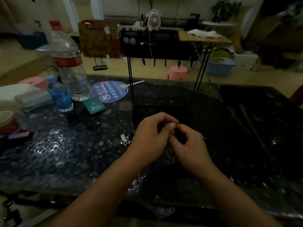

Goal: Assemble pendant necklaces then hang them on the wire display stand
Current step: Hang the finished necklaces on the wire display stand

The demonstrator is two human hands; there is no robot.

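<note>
Near the tabletop (pixel 229 128) middle, left hand (pixel 150 136) and right hand (pixel 190 145) pinch something tiny, thin chain (pixel 168 157) dangling below. Flower pendant (pixel 125 141) waits beside; wire display stand (pixel 164 102) bare. Assembly early, I'd judge.

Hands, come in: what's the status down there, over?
Left hand and right hand together, fingers curled on something small, too dark to name. Flower pendant loose on table. Wire stand just behind, nothing visibly hung.
</note>
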